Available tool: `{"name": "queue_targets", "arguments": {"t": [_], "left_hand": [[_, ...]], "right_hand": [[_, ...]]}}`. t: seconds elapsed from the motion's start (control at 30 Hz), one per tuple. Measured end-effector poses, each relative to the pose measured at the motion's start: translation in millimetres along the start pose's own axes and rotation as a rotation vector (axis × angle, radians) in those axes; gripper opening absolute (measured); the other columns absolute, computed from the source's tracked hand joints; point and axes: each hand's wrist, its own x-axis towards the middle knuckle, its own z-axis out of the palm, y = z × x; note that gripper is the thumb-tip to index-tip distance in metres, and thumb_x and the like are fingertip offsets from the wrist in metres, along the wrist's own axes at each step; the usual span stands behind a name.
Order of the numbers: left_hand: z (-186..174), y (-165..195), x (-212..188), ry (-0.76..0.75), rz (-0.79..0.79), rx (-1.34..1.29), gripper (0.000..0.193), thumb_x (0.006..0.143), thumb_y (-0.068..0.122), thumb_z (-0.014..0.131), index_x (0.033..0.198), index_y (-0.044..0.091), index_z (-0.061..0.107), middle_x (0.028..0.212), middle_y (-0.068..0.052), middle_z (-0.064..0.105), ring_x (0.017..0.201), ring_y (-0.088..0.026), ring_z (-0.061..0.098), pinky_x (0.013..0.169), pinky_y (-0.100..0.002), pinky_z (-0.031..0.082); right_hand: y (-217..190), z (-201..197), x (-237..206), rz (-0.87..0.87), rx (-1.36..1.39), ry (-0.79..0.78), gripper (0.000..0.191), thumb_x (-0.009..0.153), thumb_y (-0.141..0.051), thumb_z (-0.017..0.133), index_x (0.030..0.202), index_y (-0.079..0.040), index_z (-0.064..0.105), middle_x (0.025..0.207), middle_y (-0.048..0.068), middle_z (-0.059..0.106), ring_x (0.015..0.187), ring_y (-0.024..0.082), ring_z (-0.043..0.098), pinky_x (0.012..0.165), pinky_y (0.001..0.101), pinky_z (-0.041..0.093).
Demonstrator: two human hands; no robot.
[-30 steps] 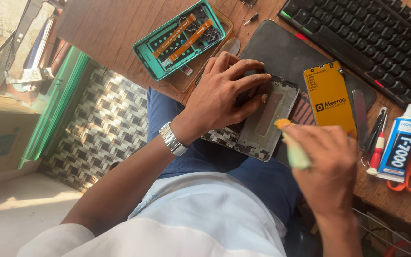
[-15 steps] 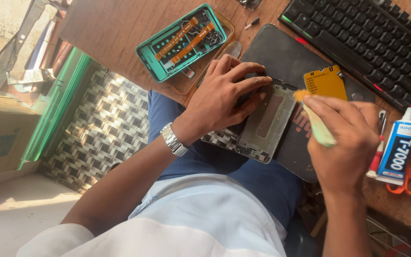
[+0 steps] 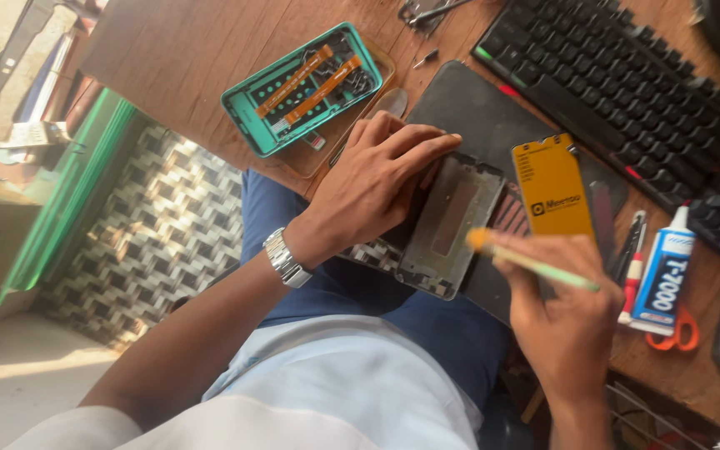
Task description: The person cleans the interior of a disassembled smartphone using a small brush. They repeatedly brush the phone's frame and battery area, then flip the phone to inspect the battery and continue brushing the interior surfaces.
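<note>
Pinching a slim pale-green brush (image 3: 535, 265) with an orange bristle tip, the right hand (image 3: 564, 321) has its grip closed around the thin handle, the tip poised at the lower right rim of a grey phone frame (image 3: 452, 225). That frame is a flat metal rectangle with a long recessed slot down its middle, lying at the near edge of the surface and jutting partly over the lap. The left hand (image 3: 372, 179), a steel-link watch (image 3: 285, 258) on its wrist, presses flat on the frame's upper left part, fingers spread and bent over its edge, pinning it rather than closing round it. Beneath lies a smooth black mat (image 3: 493, 117). Just beside the frame on the right rests a glossy yellow rectangular battery (image 3: 553, 190). Farther right stand a white glue tube (image 3: 664, 271) with a black nozzle and orange-handled scissors (image 3: 678, 333), near the right near edge. A teal phone shell (image 3: 302, 87) with orange ribbon strips sits toward the left edge of the brown wooden surface (image 3: 193, 58), and a black keyboard (image 3: 635, 92) spans the far right corner.
</note>
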Motion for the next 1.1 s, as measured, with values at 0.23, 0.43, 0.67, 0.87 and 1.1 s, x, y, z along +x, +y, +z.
{"name": "queue_targets", "arguments": {"t": [0.23, 0.43, 0.67, 0.87, 1.1], "left_hand": [[-7, 19, 8, -0.03, -0.076, -0.061, 0.071, 0.076, 0.004, 0.068, 0.146, 0.009, 0.054, 0.137, -0.007, 0.059, 0.116, -0.029, 0.051, 0.108, -0.042, 0.041], [10, 29, 0, -0.006, -0.024, -0.007, 0.042, 0.089, 0.014, 0.069, 0.131, 0.015, 0.067, 0.137, -0.005, 0.059, 0.118, -0.028, 0.051, 0.106, -0.042, 0.042], [8, 43, -66, 0.052, 0.013, 0.042, 0.031, 0.097, 0.026, 0.068, 0.127, 0.017, 0.069, 0.132, -0.004, 0.06, 0.114, -0.028, 0.051, 0.107, -0.044, 0.043], [-12, 46, -78, 0.04, 0.023, 0.032, 0.038, 0.101, 0.029, 0.068, 0.137, 0.018, 0.067, 0.132, -0.005, 0.057, 0.112, -0.029, 0.05, 0.104, -0.044, 0.044], [-26, 38, -104, 0.051, 0.027, 0.058, 0.035, 0.099, 0.029, 0.069, 0.133, 0.021, 0.068, 0.135, -0.004, 0.057, 0.116, -0.028, 0.05, 0.104, -0.044, 0.043]], "right_hand": [[17, 28, 51, -0.231, -0.124, 0.149, 0.025, 0.092, -0.001, 0.08, 0.116, -0.01, 0.08, 0.106, 0.004, 0.074, 0.1, 0.024, 0.063, 0.09, 0.0342, 0.051], [7, 30, 16, -0.293, -0.173, -0.001, 0.022, 0.086, -0.005, 0.078, 0.107, -0.012, 0.081, 0.102, 0.003, 0.077, 0.094, 0.023, 0.062, 0.088, 0.0367, 0.049], [-13, 17, -55, -0.014, 0.254, -0.315, 0.02, 0.079, -0.002, 0.077, 0.095, -0.014, 0.081, 0.093, -0.003, 0.08, 0.085, 0.015, 0.072, 0.077, 0.0297, 0.057], [-34, 25, -53, -0.196, -0.18, -0.036, 0.029, 0.081, -0.001, 0.078, 0.107, -0.011, 0.079, 0.103, 0.002, 0.077, 0.093, 0.023, 0.066, 0.085, 0.037, 0.047], [-47, 16, -104, -0.149, 0.133, -0.543, 0.023, 0.073, -0.014, 0.084, 0.095, -0.024, 0.084, 0.086, -0.012, 0.08, 0.076, 0.009, 0.07, 0.081, 0.0305, 0.049]]}}
